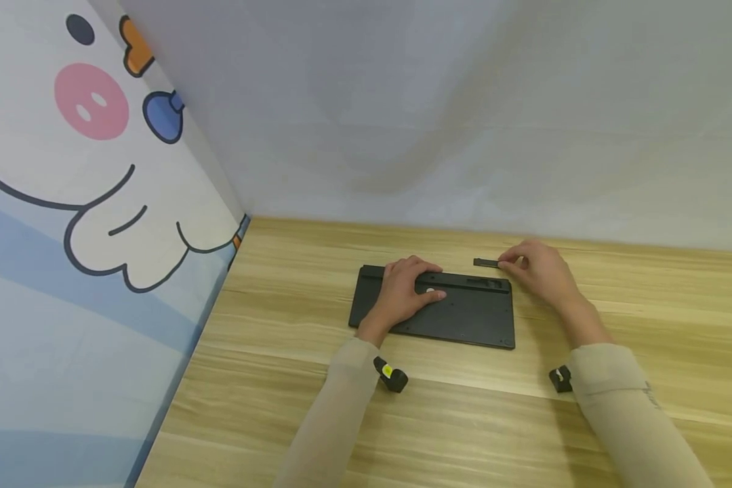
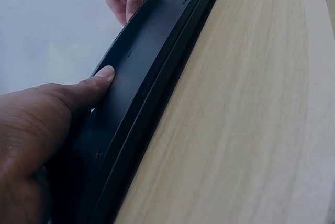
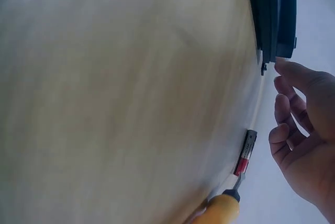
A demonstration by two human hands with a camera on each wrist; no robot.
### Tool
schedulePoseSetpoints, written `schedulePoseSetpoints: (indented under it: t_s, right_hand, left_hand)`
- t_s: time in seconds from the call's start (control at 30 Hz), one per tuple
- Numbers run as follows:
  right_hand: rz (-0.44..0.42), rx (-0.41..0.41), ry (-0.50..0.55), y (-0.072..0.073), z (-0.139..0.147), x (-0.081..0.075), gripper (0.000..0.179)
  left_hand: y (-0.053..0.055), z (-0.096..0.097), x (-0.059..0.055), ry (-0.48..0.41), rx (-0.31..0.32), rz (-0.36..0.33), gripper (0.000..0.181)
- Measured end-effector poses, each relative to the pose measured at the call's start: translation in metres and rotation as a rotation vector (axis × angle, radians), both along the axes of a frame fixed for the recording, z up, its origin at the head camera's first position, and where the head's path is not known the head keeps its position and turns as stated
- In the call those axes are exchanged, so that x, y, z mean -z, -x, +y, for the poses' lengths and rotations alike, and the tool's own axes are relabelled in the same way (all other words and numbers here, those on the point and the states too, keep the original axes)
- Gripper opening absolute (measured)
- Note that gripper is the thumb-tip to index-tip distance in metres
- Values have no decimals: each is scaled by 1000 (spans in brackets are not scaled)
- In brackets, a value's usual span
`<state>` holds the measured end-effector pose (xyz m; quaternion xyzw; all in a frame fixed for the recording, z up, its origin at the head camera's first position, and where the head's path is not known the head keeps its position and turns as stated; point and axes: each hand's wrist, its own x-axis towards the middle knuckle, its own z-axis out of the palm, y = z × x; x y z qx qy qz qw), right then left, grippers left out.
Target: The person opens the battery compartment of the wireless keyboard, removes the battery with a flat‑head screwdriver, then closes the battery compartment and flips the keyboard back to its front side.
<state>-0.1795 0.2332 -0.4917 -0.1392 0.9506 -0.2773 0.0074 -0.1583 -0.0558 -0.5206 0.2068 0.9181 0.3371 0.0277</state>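
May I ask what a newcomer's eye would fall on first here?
Probably the pink-snouted cartoon at the head view's left. Next, the flat black device on the table, held by the left hand. Near the device's far right corner, the right hand pinches a small black strip.

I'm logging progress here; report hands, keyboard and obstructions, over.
Left hand on upturned black keyboard. Right hand pinching small black strip by one end; strip apart from keyboard. No obstruction seen between them.
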Motion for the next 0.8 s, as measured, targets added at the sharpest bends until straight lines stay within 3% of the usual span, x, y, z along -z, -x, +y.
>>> schedulePoseSetpoints:
  t_s: [0.37,0.8]
  right_hand:
    - [-40,18,-6,5,-7,4,19]
    - [-8,-6,-54,6,-12,4,20]
  left_hand:
    - [-1,0,0,-14,2,4,48]
    - [0,0,1,-11,1,4,47]
